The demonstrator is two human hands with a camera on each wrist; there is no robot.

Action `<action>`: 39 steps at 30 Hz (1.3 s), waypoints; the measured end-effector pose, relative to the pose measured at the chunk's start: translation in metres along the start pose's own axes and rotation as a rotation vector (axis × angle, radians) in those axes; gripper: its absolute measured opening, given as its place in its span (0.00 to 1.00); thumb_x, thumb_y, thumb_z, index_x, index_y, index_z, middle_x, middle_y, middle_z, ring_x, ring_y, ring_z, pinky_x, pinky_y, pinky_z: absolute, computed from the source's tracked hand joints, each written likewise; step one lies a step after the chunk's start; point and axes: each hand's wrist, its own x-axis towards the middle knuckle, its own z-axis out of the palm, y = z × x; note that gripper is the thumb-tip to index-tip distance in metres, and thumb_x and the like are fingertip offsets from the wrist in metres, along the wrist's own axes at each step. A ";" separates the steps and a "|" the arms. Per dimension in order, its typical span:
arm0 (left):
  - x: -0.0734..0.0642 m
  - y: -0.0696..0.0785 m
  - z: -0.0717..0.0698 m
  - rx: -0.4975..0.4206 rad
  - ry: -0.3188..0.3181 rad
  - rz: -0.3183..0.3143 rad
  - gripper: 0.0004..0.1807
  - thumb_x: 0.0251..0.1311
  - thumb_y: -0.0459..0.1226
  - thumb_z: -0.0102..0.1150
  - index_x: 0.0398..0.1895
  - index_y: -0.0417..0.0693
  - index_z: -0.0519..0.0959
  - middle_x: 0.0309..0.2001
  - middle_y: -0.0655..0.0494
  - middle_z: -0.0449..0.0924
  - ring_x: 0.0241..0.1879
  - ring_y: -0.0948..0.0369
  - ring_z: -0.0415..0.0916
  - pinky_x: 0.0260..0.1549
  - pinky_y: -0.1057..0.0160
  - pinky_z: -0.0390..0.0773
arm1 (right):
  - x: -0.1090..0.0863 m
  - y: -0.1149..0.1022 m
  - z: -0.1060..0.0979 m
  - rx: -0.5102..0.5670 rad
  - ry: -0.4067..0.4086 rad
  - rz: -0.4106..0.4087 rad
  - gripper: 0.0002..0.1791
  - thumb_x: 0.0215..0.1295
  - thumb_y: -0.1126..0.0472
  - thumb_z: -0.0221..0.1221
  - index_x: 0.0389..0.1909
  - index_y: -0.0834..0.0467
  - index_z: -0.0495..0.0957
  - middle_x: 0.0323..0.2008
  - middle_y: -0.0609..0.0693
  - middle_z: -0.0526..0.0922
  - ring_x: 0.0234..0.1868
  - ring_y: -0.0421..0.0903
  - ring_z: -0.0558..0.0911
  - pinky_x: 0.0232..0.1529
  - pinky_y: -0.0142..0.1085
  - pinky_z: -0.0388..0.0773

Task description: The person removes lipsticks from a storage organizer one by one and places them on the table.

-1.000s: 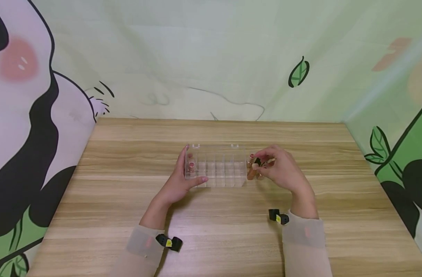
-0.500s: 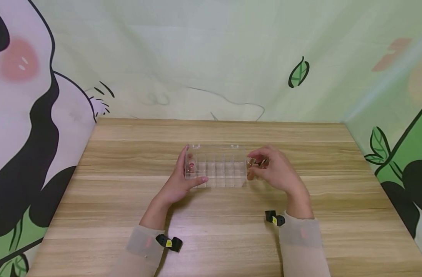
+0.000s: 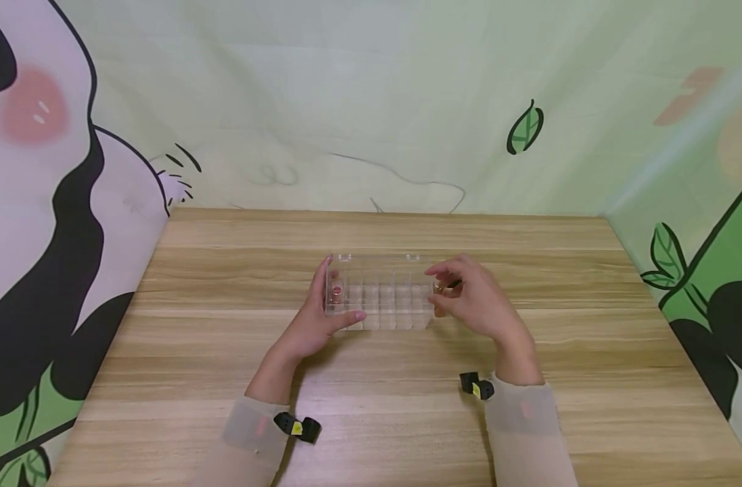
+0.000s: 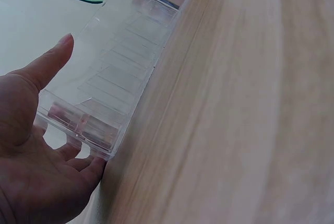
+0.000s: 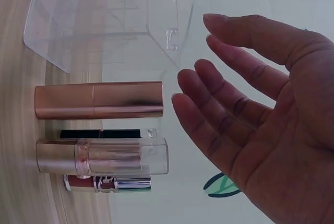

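Note:
A clear compartmented organizer box (image 3: 387, 316) stands on the table. My left hand (image 3: 312, 325) grips its left end, thumb along the front and fingers round the side. One lipstick (image 4: 83, 125) stands in the leftmost compartment. My right hand (image 3: 483, 301) is beside the box's right end, fingers parted and nothing held between them. In the right wrist view, a rose-gold lipstick tube (image 5: 99, 100), a clear-capped lipstick (image 5: 102, 156), a black tube (image 5: 99, 133) and a dark red tube with a silver end (image 5: 107, 183) stand beside the box. The right hand mostly hides them in the head view.
The wood-grain table (image 3: 371, 433) extends around the box on all sides. Behind it hangs a pale green printed backdrop (image 3: 358, 101). Small black devices are worn at the left wrist (image 3: 297, 427) and right wrist (image 3: 477, 386).
My right hand has moved left from over the lipstick tubes to the box's right end, covering more of them. The left hand and the box have stayed in place.

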 end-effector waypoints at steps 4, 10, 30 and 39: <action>-0.001 0.000 0.000 -0.002 -0.001 0.000 0.67 0.62 0.44 0.79 0.87 0.75 0.34 0.85 0.48 0.45 0.80 0.42 0.55 0.79 0.36 0.51 | 0.001 -0.001 0.001 -0.015 0.009 -0.011 0.18 0.66 0.69 0.72 0.57 0.62 0.85 0.47 0.60 0.80 0.47 0.57 0.84 0.49 0.48 0.85; 0.000 0.000 0.000 -0.001 0.005 -0.002 0.67 0.62 0.45 0.79 0.87 0.77 0.35 0.85 0.49 0.46 0.81 0.43 0.54 0.79 0.37 0.51 | 0.002 -0.004 0.005 -0.029 0.012 -0.032 0.19 0.66 0.69 0.72 0.57 0.63 0.85 0.48 0.61 0.80 0.47 0.58 0.83 0.50 0.51 0.85; 0.000 -0.002 0.000 -0.003 0.004 -0.003 0.67 0.61 0.45 0.80 0.87 0.78 0.34 0.85 0.50 0.46 0.81 0.43 0.54 0.79 0.37 0.51 | 0.007 -0.007 0.021 -0.016 0.037 -0.133 0.18 0.64 0.70 0.73 0.54 0.65 0.85 0.46 0.64 0.82 0.46 0.61 0.83 0.46 0.52 0.84; 0.000 -0.001 0.000 -0.008 0.006 0.000 0.67 0.61 0.45 0.80 0.88 0.74 0.35 0.84 0.50 0.46 0.81 0.43 0.53 0.79 0.37 0.50 | 0.009 -0.011 0.024 -0.014 0.027 -0.131 0.18 0.65 0.68 0.73 0.55 0.63 0.85 0.49 0.63 0.83 0.47 0.57 0.84 0.47 0.48 0.85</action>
